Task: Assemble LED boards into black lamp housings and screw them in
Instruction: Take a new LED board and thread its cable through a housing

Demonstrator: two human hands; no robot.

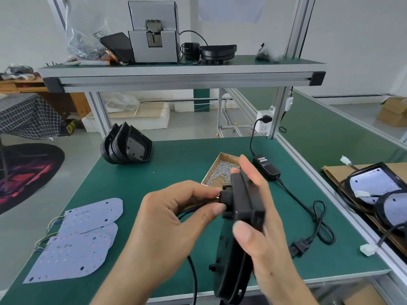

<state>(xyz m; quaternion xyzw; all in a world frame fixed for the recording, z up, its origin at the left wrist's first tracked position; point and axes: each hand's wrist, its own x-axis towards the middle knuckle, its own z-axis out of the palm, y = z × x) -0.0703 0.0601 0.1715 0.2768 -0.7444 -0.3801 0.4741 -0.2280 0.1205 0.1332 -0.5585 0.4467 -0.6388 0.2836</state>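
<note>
My right hand (259, 219) grips a black lamp housing (236, 238), held on edge in front of me above the green table. My left hand (176, 216) pinches the black cable fitting (226, 198) on the housing's back, where coloured wires come out. A black cable (193, 274) hangs down from it. Three loose LED boards (74, 245) with wire tails lie overlapped at the table's front left. A stack of empty black housings (127, 146) stands at the back left.
An open cardboard box of screws (222, 170) sits behind my hands. A black power adapter (266, 167) and its coiled cord (319, 223) lie to the right. Finished lamps (378, 188) rest on cardboard at far right. A screw feeder machine (154, 36) stands on the upper shelf.
</note>
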